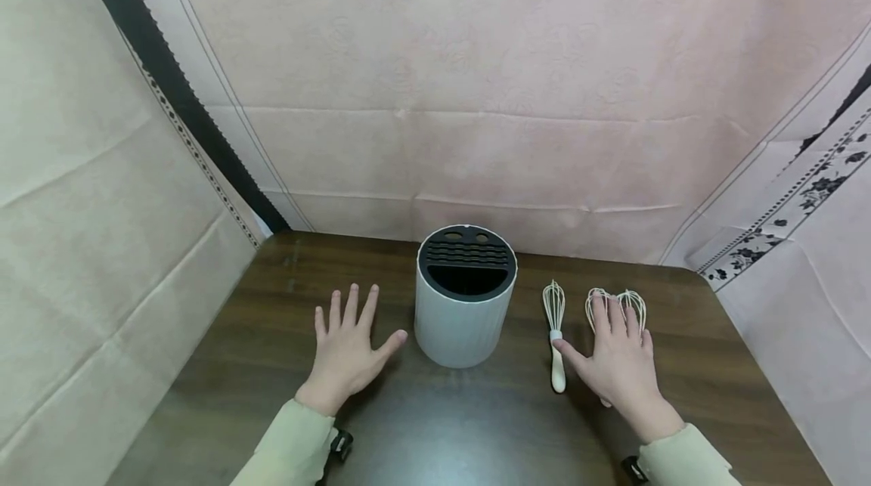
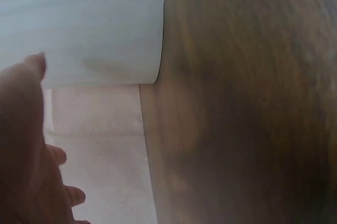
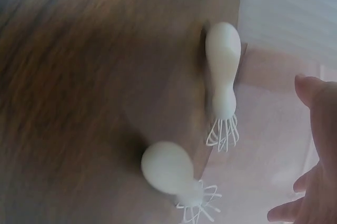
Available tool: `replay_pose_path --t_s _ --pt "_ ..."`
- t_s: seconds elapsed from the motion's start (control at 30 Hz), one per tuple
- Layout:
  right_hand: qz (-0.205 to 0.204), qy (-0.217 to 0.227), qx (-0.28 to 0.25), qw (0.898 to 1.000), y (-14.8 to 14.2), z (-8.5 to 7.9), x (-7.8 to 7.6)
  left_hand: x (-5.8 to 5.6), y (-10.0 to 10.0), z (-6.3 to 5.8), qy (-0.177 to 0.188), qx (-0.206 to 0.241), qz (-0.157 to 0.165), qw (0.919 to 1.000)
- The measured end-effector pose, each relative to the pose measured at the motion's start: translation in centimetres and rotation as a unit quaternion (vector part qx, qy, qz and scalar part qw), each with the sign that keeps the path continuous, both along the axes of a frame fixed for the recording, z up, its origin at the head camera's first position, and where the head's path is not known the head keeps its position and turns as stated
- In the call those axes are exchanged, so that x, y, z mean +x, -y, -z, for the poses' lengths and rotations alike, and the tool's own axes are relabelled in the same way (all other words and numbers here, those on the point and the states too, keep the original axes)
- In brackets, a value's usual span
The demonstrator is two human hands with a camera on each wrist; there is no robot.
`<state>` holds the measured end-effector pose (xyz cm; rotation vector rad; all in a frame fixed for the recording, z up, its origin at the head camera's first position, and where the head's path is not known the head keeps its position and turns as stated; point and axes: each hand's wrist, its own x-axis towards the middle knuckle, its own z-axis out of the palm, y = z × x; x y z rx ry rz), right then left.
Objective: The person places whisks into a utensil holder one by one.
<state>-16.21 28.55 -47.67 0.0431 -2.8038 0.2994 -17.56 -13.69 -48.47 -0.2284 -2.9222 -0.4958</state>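
A white cylindrical utensil holder [image 1: 456,331] with a dark slotted lid stands upright at the table's middle. To its left my left hand [image 1: 347,357] is spread with straight fingers, holding nothing; in the left wrist view its thumb overlaps the holder's wall [image 2: 100,29]. My right hand [image 1: 619,369], also spread and holding nothing, is over two cream whisks, whose wire heads [image 1: 635,303] show past the fingers while their handles are mostly hidden. Another cream whisk [image 1: 557,365] lies left of that hand, near the thumb. The right wrist view shows two whisk handles [image 3: 223,58] below the palm.
The brown wooden table [image 1: 408,425] has a rounded right back corner. Pale cloth [image 1: 476,93] hangs behind it and at both sides, with a dark band at left and a floral border at right. Small black wrist devices [image 1: 340,444] sit by both sleeves.
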Motion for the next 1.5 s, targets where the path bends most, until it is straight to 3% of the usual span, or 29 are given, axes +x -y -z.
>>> replay_pose_path --t_s 0.23,0.47,0.6,0.8,0.9,1.0,1.1,1.27,1.33,1.4,1.5 --pt "0.009 0.028 -0.015 0.999 -1.5 0.2 0.2 -0.3 -0.7 -0.3 0.022 0.108 0.021 0.9937" --pt "0.033 0.043 -0.060 0.997 -3.4 -0.1 -0.1 -0.7 -1.5 -0.8 0.033 0.224 0.053 0.9725" --pt "0.050 0.073 -0.119 0.989 -4.6 -0.2 -0.6 -0.7 -1.9 -1.2 0.028 0.262 0.072 0.9620" --pt "0.053 0.112 -0.192 0.974 -6.5 0.2 -1.1 -0.9 -2.6 -1.8 0.027 0.281 0.081 0.9560" --pt "0.063 0.144 -0.228 0.961 -7.5 0.4 -1.3 -1.0 -2.9 -2.1 0.026 0.295 0.087 0.9513" --pt "0.085 0.182 -0.258 0.945 -8.4 0.6 -1.2 -1.2 -3.3 -2.5 0.027 0.336 0.100 0.9362" --pt "0.106 0.204 -0.275 0.934 -8.8 0.7 -1.3 -1.4 -3.6 -2.9 0.029 0.392 0.117 0.9118" --pt "0.123 0.203 -0.283 0.929 -8.7 0.7 -1.2 -1.7 -4.2 -4.1 0.045 0.473 0.138 0.8689" --pt "0.124 0.200 -0.281 0.930 -8.6 0.6 -1.2 -1.4 -4.4 -5.3 0.045 0.493 0.144 0.8568" --pt "0.123 0.199 -0.276 0.932 -8.5 0.5 -1.3 -1.1 -4.7 -6.4 0.041 0.505 0.155 0.8482" --pt "0.120 0.202 -0.270 0.934 -8.5 0.5 -1.4 -0.5 -5.1 -7.9 0.032 0.506 0.166 0.8460"
